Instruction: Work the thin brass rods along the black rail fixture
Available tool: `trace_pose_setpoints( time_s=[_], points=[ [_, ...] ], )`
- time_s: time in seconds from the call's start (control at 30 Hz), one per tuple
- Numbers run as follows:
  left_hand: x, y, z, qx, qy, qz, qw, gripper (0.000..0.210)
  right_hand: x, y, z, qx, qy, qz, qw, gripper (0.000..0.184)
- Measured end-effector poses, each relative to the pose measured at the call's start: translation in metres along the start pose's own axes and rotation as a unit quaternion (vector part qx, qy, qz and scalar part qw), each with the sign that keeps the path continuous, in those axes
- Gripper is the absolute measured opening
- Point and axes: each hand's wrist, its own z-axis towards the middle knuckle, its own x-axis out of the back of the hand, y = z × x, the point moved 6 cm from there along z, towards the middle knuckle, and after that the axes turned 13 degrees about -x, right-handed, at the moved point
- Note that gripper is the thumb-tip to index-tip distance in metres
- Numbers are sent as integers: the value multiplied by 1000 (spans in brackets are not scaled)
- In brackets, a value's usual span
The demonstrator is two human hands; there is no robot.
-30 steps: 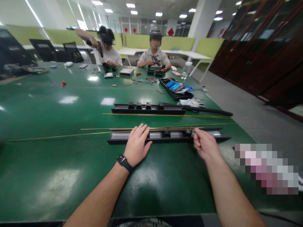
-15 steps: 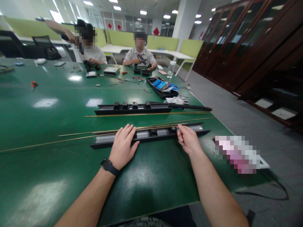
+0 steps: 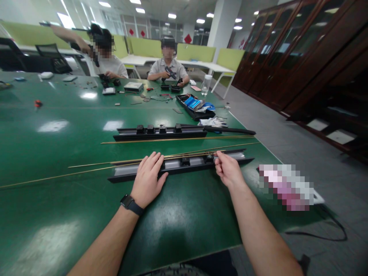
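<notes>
A long black channel rail (image 3: 195, 166) with a pale grey inside lies across the green table in front of me. My left hand (image 3: 147, 178) rests over its left part, palm down with fingers stretched out. Black blocks (image 3: 184, 160) sit in the channel between my hands. Thin brass-coloured rods (image 3: 97, 164) run lengthwise along the rail, some passing under my left fingertips. At the rail's right part, my right hand (image 3: 228, 168) is closed in a pinch beside another black block (image 3: 208, 157). What is between those fingertips is too small to make out.
Behind lies a second black rail (image 3: 161, 135) with several blocks, and a black strip (image 3: 230, 130). White gloves (image 3: 212, 122) and a black tray (image 3: 195, 107) are farther back. A blurred pink-and-white item (image 3: 287, 188) lies at right. Two people sit across the table.
The whole view has shifted very slightly. Both hands keep the same places on the rail, with no visible change of grip.
</notes>
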Motion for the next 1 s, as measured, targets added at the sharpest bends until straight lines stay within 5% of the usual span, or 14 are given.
trace_pose_setpoints(
  time_s=[0.23, 0.43, 0.63, 0.83, 1.0],
  points=[
    [-1, 0, 0, -5, -4, 4, 1000, 55, 11, -8, 0, 12, 66, 36, 997, 26],
    [0, 0, 0, -2, -1, 1, 1000, 55, 0, -2, -1, -8, 1, -6, 1000, 29],
    [0, 0, 1, -4, -3, -1, 1000, 55, 19, -9, 6, 14, 73, 46, 996, 23],
    [0, 1, 1, -4, -1, -3, 1000, 56, 3, -4, 1, -1, 6, 7, 1000, 27],
    [1, 1, 1, -3, -1, -4, 1000, 56, 12, -7, 2, 8, 49, 33, 998, 22]
  ],
)
